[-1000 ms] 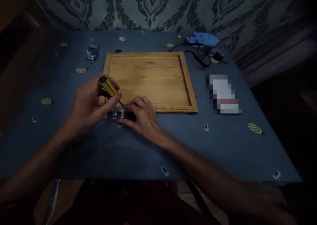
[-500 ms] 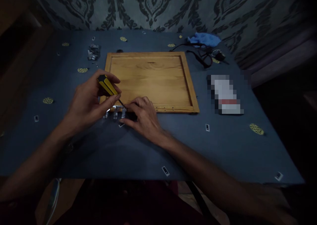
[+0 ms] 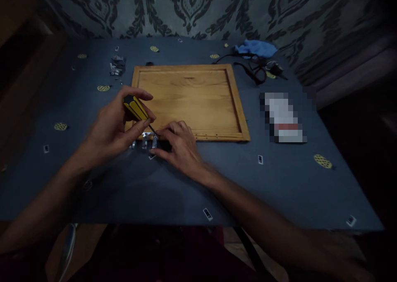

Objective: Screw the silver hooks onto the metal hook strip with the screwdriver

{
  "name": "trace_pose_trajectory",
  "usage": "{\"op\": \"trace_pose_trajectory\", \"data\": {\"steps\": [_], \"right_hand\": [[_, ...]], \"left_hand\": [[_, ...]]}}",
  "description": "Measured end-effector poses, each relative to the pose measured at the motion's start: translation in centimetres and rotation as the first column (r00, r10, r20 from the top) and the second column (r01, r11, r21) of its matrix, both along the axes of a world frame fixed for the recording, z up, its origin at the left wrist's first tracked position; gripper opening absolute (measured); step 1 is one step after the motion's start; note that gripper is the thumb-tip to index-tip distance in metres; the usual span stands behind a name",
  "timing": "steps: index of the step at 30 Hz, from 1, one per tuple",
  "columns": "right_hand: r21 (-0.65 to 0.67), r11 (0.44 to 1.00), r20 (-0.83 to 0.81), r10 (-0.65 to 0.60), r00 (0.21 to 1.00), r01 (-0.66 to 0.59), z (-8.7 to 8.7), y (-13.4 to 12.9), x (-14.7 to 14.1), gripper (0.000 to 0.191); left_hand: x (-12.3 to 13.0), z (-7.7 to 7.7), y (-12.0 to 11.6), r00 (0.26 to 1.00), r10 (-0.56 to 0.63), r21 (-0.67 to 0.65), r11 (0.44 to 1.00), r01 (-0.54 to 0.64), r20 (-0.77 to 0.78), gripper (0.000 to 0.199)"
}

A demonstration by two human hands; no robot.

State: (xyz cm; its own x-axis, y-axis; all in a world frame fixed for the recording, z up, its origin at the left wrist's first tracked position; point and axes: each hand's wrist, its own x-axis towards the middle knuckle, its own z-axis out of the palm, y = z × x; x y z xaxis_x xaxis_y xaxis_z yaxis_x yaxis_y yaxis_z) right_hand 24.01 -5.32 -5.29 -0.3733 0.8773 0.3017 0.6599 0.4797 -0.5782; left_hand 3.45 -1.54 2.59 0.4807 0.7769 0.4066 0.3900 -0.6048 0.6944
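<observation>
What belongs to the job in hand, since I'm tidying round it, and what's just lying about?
In use:
yellow-and-black screwdriver, in the left hand
framed wooden panel
metal fittings at its near edge, by the right hand
probably the loose metal pieces beyond

Apparently just lying about:
blue cloth
dark glasses
pixelated item, too obscured to name

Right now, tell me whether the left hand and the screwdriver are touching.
Touching. The head view shows the left hand with its thumb pressed against the lower part of the yellow and black screwdriver, no gap between them.
</observation>
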Motion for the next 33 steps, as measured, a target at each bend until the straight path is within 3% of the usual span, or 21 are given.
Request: {"op": "trace_pose_trajectory", "data": {"steps": [9,18,26,33], "right_hand": [[-0.03,0.999,0.018,-0.011,1.0,0.012,0.3,0.0,0.0,0.047],[-0.024,1.0,-0.006,-0.014,1.0,0.013,0.5,-0.1,0.0,0.046],[-0.024,1.0,-0.001,-0.009,1.0,0.009,0.5,-0.1,0.0,0.051],[-0.025,1.0,0.012,-0.011,1.0,0.011,0.3,-0.1,0.1,0.048]], "left_hand": [[0.4,1.1,-0.4,0.997,-0.075,-0.146,0.986,0.076,0.018,0.037],[0.8,1.5,-0.8,0.964,0.12,-0.156,0.984,-0.085,0.236,0.033],[1.2,0.8,-0.8,0.979,0.153,-0.132,0.982,-0.135,0.138,0.038],[1.4,1.0,-1.0,0.976,0.158,-0.156,0.979,-0.135,0.148,0.039]]}}
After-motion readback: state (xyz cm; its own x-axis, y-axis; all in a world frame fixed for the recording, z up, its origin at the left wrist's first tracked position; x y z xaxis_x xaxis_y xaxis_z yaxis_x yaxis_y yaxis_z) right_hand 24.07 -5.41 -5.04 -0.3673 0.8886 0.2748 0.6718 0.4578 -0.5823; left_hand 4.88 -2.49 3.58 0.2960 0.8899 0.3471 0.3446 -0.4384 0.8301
